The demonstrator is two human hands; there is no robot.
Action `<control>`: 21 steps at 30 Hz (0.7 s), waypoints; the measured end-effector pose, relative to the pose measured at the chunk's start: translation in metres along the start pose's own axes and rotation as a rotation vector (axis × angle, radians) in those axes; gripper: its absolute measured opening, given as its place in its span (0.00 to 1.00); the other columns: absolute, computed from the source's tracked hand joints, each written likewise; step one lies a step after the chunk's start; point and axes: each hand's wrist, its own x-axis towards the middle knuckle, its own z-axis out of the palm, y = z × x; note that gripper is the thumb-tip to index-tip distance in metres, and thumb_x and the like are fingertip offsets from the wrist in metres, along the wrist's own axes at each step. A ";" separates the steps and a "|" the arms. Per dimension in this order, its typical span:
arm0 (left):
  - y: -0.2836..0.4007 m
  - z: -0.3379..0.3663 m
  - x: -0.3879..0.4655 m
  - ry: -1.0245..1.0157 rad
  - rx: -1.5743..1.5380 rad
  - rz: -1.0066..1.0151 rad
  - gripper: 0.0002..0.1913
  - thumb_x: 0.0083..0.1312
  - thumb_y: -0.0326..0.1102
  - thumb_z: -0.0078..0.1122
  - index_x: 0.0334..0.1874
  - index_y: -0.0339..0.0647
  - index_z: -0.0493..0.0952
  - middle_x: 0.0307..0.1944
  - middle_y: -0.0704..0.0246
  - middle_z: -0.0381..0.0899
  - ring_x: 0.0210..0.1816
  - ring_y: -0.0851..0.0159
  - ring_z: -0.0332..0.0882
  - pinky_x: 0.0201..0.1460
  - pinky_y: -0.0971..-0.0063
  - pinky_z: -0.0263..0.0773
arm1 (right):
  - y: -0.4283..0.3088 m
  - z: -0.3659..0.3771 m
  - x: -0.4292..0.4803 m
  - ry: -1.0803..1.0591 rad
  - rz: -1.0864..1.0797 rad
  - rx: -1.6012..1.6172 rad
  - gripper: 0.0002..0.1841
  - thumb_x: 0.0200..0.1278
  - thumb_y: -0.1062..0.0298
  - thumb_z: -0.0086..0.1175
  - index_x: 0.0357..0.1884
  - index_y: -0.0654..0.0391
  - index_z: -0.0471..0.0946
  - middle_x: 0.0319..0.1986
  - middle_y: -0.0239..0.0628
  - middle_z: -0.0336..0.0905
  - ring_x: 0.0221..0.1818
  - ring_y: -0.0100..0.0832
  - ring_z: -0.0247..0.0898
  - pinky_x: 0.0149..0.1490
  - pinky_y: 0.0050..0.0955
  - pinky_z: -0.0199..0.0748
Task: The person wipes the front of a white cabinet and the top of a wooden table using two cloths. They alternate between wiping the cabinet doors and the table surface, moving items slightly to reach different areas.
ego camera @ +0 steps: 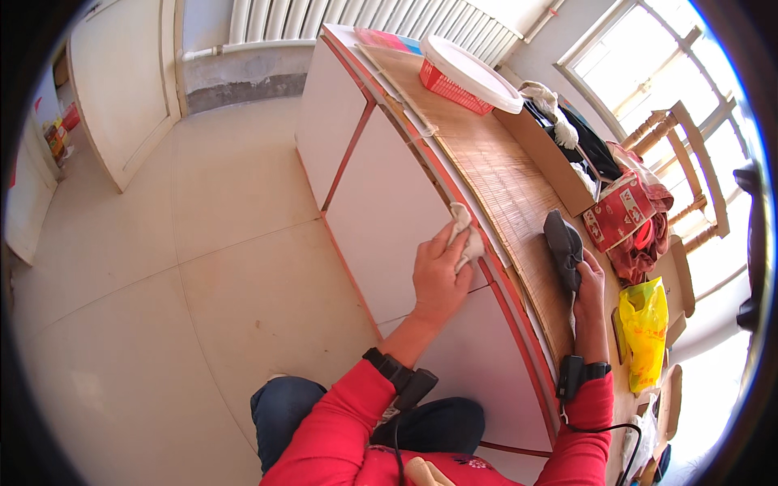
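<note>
A crumpled off-white cloth is gripped in my left hand. I have it against the red-edged upper rim of a white-panelled cabinet. My right hand holds a dark grey cloth item, whose exact kind I cannot tell. It is over the bamboo mat that covers the cabinet top. Dark bands with small boxes and cables are strapped to both wrists. My knees are bent low beside the cabinet's front.
On the mat's far part, a red plastic basket carries a white lid. A cardboard box, a red printed carton, a yellow plastic bag and a wooden chair line the right. Leftward are tiled floor and an open door.
</note>
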 end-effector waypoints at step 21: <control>0.001 0.007 -0.024 -0.042 0.036 0.040 0.27 0.53 0.28 0.55 0.60 0.44 0.77 0.64 0.59 0.71 0.53 0.49 0.71 0.59 0.60 0.68 | -0.004 0.003 -0.002 -0.001 -0.005 -0.038 0.21 0.59 0.78 0.45 0.55 0.66 0.77 0.40 0.31 0.82 0.38 0.19 0.77 0.46 0.16 0.73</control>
